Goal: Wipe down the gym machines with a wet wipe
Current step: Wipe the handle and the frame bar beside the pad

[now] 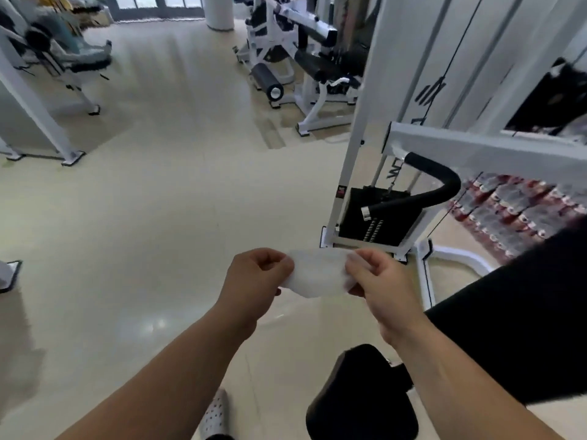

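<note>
Low centre of the frame, the left hand [254, 277] pinches one end of the wet wipe [317, 274] with curled fingers; the wipe stretches flat between both hands; the right hand [378, 281] pinches its other end; thin, limp and probably slick, it is best held by its edges; the machine handle [441, 182] waits upper right.

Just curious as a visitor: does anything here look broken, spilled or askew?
Nothing stands out. Left hand and right hand pinch the wet wipe between them; the white machine stands upright; the floor shows no spill.
</note>
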`<state>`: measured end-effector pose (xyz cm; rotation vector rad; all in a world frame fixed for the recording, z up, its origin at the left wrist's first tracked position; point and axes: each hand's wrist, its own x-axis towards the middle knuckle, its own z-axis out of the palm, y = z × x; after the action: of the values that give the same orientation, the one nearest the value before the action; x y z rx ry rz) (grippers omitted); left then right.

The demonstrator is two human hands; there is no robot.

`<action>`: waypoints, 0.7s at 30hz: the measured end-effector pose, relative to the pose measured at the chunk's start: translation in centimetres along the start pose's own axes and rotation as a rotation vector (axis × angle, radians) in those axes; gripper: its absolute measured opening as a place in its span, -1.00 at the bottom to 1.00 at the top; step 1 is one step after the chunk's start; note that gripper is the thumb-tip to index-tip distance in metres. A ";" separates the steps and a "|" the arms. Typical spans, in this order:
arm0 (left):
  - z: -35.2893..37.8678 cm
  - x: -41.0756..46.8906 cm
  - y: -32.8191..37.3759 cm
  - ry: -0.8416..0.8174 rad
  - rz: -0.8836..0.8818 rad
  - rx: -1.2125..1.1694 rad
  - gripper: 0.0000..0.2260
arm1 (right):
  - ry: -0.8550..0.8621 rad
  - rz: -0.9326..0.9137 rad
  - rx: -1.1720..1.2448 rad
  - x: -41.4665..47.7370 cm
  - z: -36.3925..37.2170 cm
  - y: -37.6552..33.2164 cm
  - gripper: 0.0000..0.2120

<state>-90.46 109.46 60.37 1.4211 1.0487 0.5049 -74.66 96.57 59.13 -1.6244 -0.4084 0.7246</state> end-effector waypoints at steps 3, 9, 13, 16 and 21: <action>-1.2 4.9 1.1 -0.150 0.056 0.123 -0.91 | 0.179 0.018 0.012 1.4 2.0 -0.3 -0.91; 0.2 11.7 4.5 -0.352 0.181 0.310 -0.88 | 0.441 0.014 0.017 2.8 3.3 -2.5 -0.87; 4.6 14.4 6.0 -0.471 0.217 0.374 -0.84 | 0.599 0.007 0.042 4.1 1.1 -3.4 -0.89; 8.0 15.9 7.2 -0.520 0.250 0.429 -0.87 | 0.657 -0.028 0.026 5.7 -1.2 -3.8 -0.90; 12.9 18.5 9.1 -0.529 0.398 0.545 -0.90 | 0.662 -0.105 0.006 10.3 -5.5 -4.1 -0.91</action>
<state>-68.08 118.97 61.62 2.1215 0.4812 0.0938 -62.85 99.76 61.12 -1.7147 -0.0087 0.0840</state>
